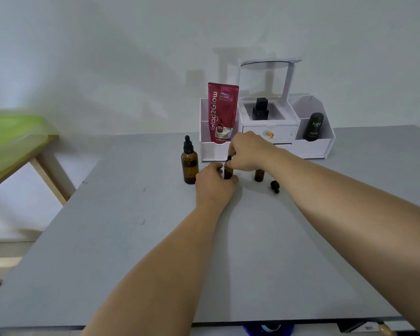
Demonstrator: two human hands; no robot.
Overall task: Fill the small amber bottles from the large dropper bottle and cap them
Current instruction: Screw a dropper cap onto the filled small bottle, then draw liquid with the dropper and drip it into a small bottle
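Observation:
The large amber dropper bottle (189,163) stands capped on the grey table (131,238), left of my hands. My left hand (214,184) grips a small amber bottle (228,172) standing upright on the table. My right hand (249,151) pinches the black dropper cap (228,159) on top of that bottle. A second small amber bottle (259,175) stands uncapped just to the right, partly behind my right wrist. Its black dropper cap (275,186) lies loose on the table beside it.
A white organiser (310,147) stands at the table's back, holding a red Glad2Glow pouch (222,112), a black square bottle (260,110) and a dark Kahf bottle (313,127). A wooden side table with a green lid (12,139) is at the far left.

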